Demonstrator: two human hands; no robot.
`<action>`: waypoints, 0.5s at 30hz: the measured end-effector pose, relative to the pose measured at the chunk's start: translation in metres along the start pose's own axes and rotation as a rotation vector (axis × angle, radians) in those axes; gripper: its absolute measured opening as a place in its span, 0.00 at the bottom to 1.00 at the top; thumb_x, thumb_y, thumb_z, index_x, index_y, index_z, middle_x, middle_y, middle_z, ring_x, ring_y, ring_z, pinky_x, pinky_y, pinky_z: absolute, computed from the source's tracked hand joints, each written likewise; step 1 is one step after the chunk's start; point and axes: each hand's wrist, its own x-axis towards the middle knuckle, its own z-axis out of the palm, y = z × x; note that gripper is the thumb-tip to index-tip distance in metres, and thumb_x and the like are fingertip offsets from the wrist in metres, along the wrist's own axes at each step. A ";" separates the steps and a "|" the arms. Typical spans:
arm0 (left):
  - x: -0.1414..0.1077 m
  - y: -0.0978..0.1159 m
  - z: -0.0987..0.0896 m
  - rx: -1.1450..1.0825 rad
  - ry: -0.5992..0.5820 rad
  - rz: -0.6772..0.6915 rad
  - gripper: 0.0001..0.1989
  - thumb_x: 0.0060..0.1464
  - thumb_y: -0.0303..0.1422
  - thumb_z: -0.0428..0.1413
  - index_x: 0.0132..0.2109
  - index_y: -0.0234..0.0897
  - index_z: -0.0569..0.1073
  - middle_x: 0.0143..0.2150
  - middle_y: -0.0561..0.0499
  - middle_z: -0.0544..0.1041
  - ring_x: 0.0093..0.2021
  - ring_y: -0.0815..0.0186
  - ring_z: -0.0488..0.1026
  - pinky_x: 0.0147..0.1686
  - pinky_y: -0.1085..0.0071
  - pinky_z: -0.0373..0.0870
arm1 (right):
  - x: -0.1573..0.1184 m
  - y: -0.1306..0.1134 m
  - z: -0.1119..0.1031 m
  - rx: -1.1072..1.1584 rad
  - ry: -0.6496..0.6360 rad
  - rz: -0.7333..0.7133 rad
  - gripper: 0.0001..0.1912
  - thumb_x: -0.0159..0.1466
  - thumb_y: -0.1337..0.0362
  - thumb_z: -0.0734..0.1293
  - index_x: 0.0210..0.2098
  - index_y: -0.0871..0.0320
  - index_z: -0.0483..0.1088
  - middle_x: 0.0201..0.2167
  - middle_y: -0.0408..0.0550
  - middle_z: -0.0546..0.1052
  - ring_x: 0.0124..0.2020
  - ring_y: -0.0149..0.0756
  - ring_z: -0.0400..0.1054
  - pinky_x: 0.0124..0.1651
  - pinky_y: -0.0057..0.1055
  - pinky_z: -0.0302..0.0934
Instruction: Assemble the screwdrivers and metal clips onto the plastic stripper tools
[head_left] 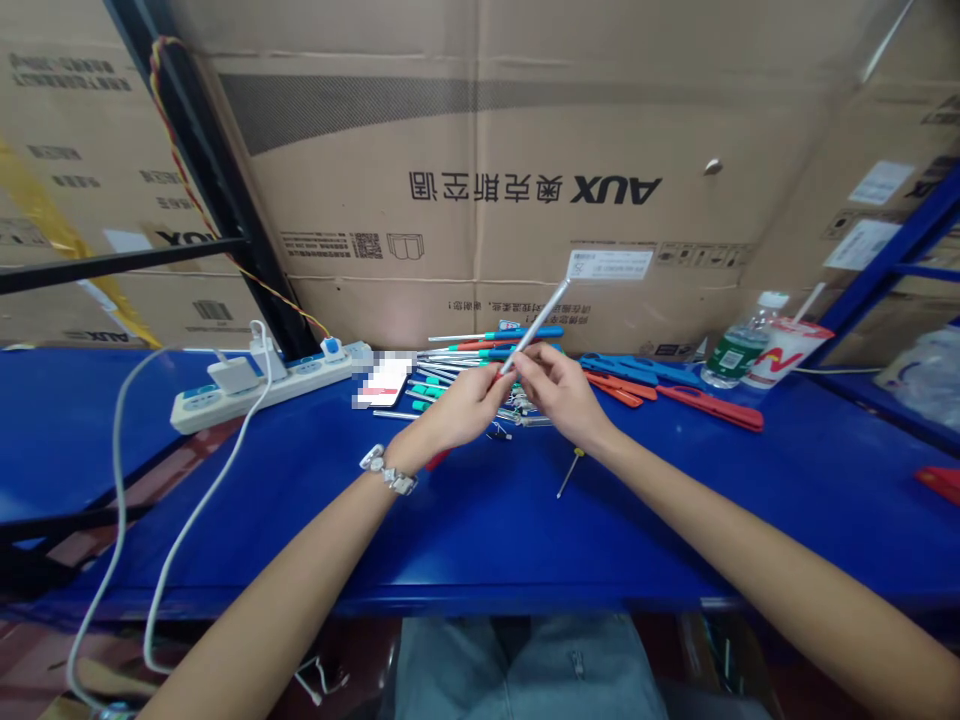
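Note:
Over the blue table, my left hand (469, 400) is closed round the lower end of a tool with a long silver shaft (541, 320), a bit of red showing near its fingers. The shaft tilts up and to the right. My right hand (559, 392) pinches the same tool just beside the left one. Behind and under both hands lies a pile of tools with silver shafts and green, blue or red handles (427, 392). A small screwdriver with a yellow end (571, 472) rests on the table below my right hand.
A white power strip (300, 378) with plugs and cables lies at the left, a phone (386, 382) beside the pile. Blue clamp-like tools (637, 370) and red ones (709, 408) lie right, near a bottle (739, 345) and a cup (787, 352). Cardboard (525, 130) stands behind.

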 end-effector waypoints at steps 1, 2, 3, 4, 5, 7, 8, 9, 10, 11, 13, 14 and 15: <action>-0.002 -0.001 0.000 0.064 -0.003 0.026 0.17 0.66 0.39 0.51 0.27 0.41 0.62 0.22 0.54 0.64 0.22 0.67 0.58 0.26 0.66 0.54 | 0.003 0.000 0.002 0.029 -0.001 -0.009 0.24 0.63 0.38 0.66 0.35 0.53 0.65 0.22 0.39 0.64 0.26 0.33 0.63 0.27 0.31 0.56; -0.003 -0.002 0.001 0.110 -0.008 0.044 0.17 0.66 0.37 0.50 0.28 0.41 0.63 0.22 0.53 0.65 0.23 0.66 0.58 0.27 0.66 0.54 | 0.004 0.001 0.004 0.050 -0.002 -0.015 0.24 0.62 0.38 0.66 0.34 0.53 0.66 0.22 0.39 0.64 0.27 0.34 0.64 0.28 0.31 0.57; -0.004 -0.004 0.001 0.141 -0.013 0.054 0.16 0.66 0.36 0.49 0.28 0.41 0.63 0.23 0.53 0.66 0.23 0.66 0.59 0.27 0.66 0.54 | 0.003 0.002 0.006 0.063 0.000 -0.020 0.24 0.62 0.38 0.67 0.34 0.54 0.66 0.23 0.40 0.64 0.29 0.35 0.65 0.30 0.32 0.59; -0.005 -0.006 0.002 0.164 -0.023 0.057 0.16 0.67 0.36 0.49 0.28 0.41 0.62 0.23 0.53 0.66 0.23 0.66 0.59 0.27 0.65 0.54 | 0.001 0.004 0.007 0.072 0.006 -0.024 0.23 0.62 0.39 0.67 0.34 0.54 0.66 0.23 0.40 0.64 0.30 0.36 0.65 0.31 0.32 0.60; -0.006 -0.008 0.003 0.185 -0.034 0.057 0.16 0.67 0.36 0.48 0.29 0.41 0.63 0.23 0.52 0.67 0.23 0.66 0.60 0.27 0.65 0.54 | -0.001 0.006 0.008 0.080 0.019 -0.025 0.22 0.62 0.41 0.68 0.34 0.54 0.67 0.24 0.40 0.65 0.30 0.36 0.66 0.32 0.32 0.60; -0.007 -0.010 0.004 0.238 -0.048 0.059 0.15 0.67 0.36 0.48 0.30 0.41 0.64 0.23 0.52 0.67 0.22 0.66 0.60 0.27 0.65 0.55 | -0.007 0.011 0.009 0.089 0.052 -0.023 0.21 0.63 0.43 0.68 0.36 0.55 0.68 0.24 0.40 0.65 0.31 0.37 0.67 0.32 0.32 0.61; -0.008 -0.011 0.005 0.273 -0.050 0.063 0.14 0.68 0.35 0.47 0.31 0.40 0.65 0.23 0.52 0.67 0.23 0.66 0.61 0.27 0.66 0.56 | -0.009 0.014 0.010 0.093 0.070 -0.023 0.20 0.63 0.43 0.68 0.36 0.55 0.68 0.24 0.40 0.65 0.32 0.37 0.67 0.32 0.32 0.61; -0.009 -0.011 0.005 0.315 -0.052 0.066 0.13 0.68 0.35 0.47 0.33 0.40 0.67 0.23 0.52 0.68 0.23 0.66 0.62 0.27 0.66 0.57 | -0.011 0.016 0.011 0.099 0.088 -0.026 0.20 0.63 0.43 0.68 0.36 0.55 0.68 0.24 0.40 0.65 0.32 0.36 0.67 0.32 0.31 0.61; -0.010 -0.010 0.006 0.360 -0.052 0.064 0.13 0.69 0.34 0.46 0.34 0.39 0.68 0.24 0.52 0.68 0.23 0.66 0.62 0.28 0.66 0.57 | -0.012 0.017 0.012 0.107 0.104 -0.030 0.21 0.63 0.43 0.68 0.36 0.55 0.68 0.24 0.40 0.66 0.31 0.36 0.67 0.31 0.31 0.60; -0.010 -0.009 0.006 0.406 -0.051 0.058 0.12 0.69 0.34 0.46 0.36 0.38 0.69 0.24 0.52 0.68 0.23 0.66 0.63 0.28 0.66 0.58 | -0.012 0.018 0.014 0.118 0.118 -0.036 0.21 0.62 0.42 0.68 0.35 0.55 0.67 0.25 0.41 0.67 0.31 0.35 0.67 0.31 0.31 0.60; -0.012 -0.006 0.005 0.487 -0.052 0.038 0.12 0.70 0.33 0.45 0.38 0.37 0.69 0.25 0.52 0.70 0.23 0.66 0.63 0.27 0.67 0.58 | -0.011 0.017 0.018 0.147 0.140 -0.051 0.22 0.61 0.41 0.69 0.34 0.54 0.67 0.24 0.41 0.68 0.30 0.35 0.66 0.30 0.30 0.59; -0.013 -0.005 0.004 0.524 -0.053 0.026 0.12 0.70 0.33 0.45 0.39 0.36 0.70 0.26 0.51 0.70 0.23 0.66 0.63 0.27 0.67 0.58 | -0.009 0.016 0.019 0.161 0.148 -0.056 0.23 0.61 0.41 0.70 0.33 0.54 0.67 0.24 0.40 0.67 0.29 0.34 0.66 0.29 0.30 0.59; -0.013 -0.004 0.001 0.562 -0.056 0.014 0.12 0.70 0.32 0.45 0.39 0.36 0.70 0.27 0.51 0.71 0.24 0.66 0.63 0.27 0.67 0.57 | -0.007 0.015 0.021 0.168 0.146 -0.056 0.23 0.61 0.41 0.70 0.32 0.54 0.67 0.23 0.40 0.67 0.28 0.34 0.65 0.29 0.30 0.59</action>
